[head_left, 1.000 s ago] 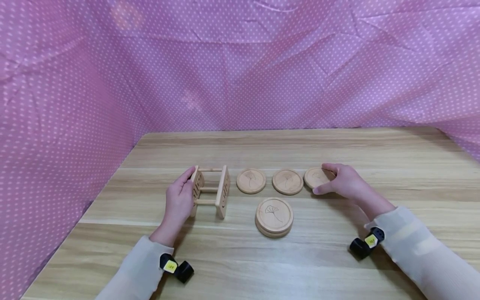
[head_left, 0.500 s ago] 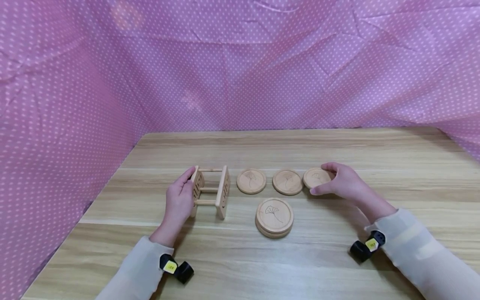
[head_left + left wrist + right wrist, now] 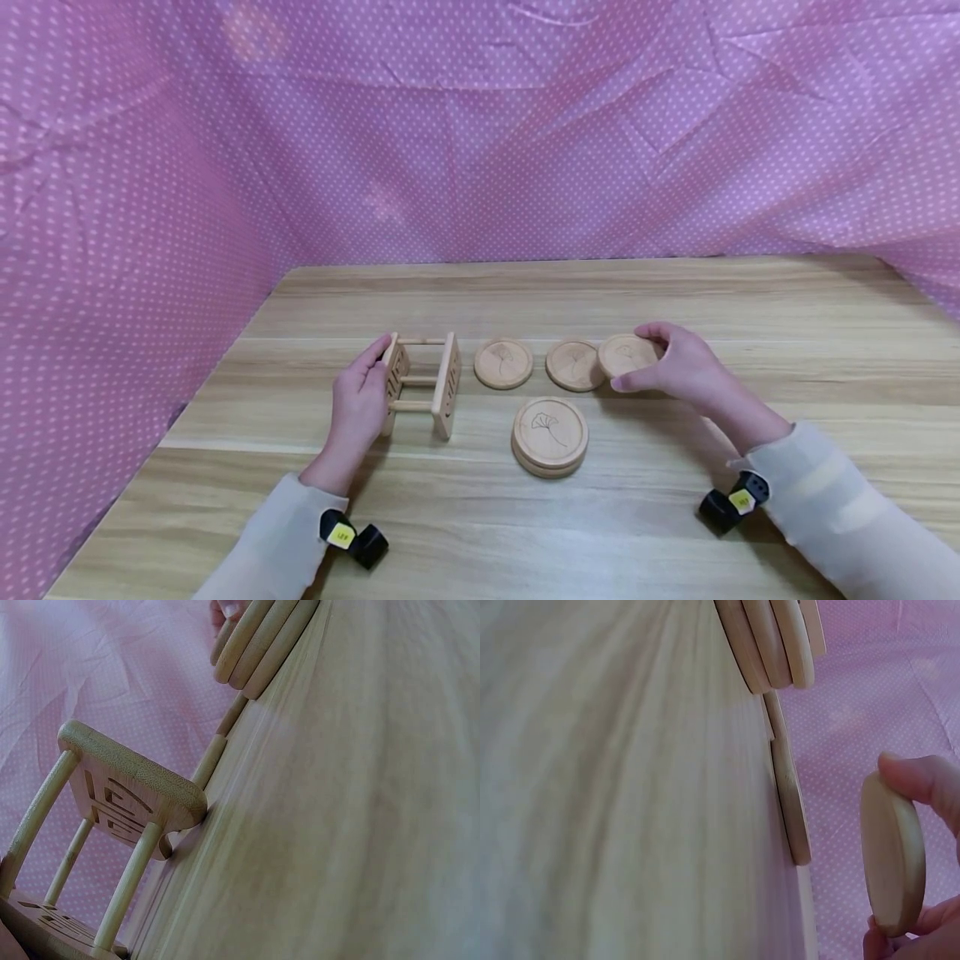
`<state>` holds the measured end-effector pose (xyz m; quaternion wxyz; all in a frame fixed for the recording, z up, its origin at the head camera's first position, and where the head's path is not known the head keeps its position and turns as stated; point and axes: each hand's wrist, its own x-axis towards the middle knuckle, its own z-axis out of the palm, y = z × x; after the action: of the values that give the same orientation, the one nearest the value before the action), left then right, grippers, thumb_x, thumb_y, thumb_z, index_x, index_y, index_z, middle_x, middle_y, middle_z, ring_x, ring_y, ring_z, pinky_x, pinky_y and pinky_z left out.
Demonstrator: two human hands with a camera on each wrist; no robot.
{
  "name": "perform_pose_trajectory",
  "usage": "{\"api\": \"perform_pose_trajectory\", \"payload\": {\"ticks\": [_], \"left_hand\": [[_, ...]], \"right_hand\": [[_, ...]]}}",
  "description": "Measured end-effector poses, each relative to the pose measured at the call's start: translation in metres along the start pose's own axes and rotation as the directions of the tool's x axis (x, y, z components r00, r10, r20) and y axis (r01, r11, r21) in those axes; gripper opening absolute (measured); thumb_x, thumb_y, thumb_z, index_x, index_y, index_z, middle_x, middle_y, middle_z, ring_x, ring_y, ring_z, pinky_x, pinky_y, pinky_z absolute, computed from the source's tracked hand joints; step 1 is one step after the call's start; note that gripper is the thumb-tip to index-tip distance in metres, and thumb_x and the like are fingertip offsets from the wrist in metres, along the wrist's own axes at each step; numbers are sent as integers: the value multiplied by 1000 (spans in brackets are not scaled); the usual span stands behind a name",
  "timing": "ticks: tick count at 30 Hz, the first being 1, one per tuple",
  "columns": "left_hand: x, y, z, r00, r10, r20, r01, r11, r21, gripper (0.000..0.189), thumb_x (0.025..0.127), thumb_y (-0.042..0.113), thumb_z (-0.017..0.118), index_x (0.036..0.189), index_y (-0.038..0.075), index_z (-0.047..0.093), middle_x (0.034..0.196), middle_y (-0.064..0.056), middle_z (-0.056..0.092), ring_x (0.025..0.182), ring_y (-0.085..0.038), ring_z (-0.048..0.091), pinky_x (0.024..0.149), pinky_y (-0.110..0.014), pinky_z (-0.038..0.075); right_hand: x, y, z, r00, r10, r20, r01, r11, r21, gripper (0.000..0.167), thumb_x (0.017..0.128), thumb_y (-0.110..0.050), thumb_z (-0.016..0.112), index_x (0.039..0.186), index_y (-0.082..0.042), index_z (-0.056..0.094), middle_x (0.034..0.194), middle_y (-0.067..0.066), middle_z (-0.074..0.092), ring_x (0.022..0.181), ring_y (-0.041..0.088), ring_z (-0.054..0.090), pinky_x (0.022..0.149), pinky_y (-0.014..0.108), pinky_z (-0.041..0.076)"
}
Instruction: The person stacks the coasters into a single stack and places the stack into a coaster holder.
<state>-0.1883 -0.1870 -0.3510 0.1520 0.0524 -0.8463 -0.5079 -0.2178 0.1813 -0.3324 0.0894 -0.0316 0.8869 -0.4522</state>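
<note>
My left hand point(image 3: 360, 402) holds the near-left side panel of a small wooden coaster holder point(image 3: 446, 385), which has two slotted panels joined by round rods. My right hand point(image 3: 684, 367) pinches a round wooden coaster point(image 3: 892, 855) by its edge between thumb and fingers. In the right wrist view that coaster hangs clear of the tabletop. From the head it overlaps the right edge of a second coaster point(image 3: 572, 365) lying flat. Another flat coaster point(image 3: 503, 363) lies between that one and the holder. Closer to me is a stack of coasters point(image 3: 550, 433), its top one engraved with a ginkgo leaf.
All of this is on a wood-grain table point(image 3: 480, 533). Pink polka-dot cloth point(image 3: 480, 167) hangs behind the table and along its left side. Black wrist cameras sit on both sleeves, the right one point(image 3: 731, 502) low over the table.
My right hand has lifted the rightmost coaster and carried it a little to the left, over the edge of its neighbour. The left hand and the holder have stayed put.
</note>
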Motion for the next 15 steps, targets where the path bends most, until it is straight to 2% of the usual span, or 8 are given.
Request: {"api": "perform_pose_trajectory", "payload": {"ticks": [4,8,15], "left_hand": [[0,1,0,1000,-11,13,11,1000,-15,41,95,6,35,133,5,50,135,-15,49,106,-25,54,85,-32,47],[0,1,0,1000,-11,21,12,999,-31,41,95,6,34,134,4,49,137,-15,47,121,-24,45,100,-40,39],[0,0,0,1000,-15,20,16,999,-36,41,95,5,35,133,4,50,136,-15,48,118,-23,47,97,-40,41]], "right_hand": [[-3,-4,2,999,-29,-16,29,1000,-3,92,59,-29,85,132,6,40,129,25,47,117,36,43,103,50,31],[-7,-7,5,998,-59,-26,59,998,3,92,58,-29,86,131,6,42,125,24,50,112,33,47,100,47,35],[-13,-12,13,994,-106,-16,106,994,-22,89,55,-31,87,126,4,46,118,19,54,104,28,50,93,39,39]]}}
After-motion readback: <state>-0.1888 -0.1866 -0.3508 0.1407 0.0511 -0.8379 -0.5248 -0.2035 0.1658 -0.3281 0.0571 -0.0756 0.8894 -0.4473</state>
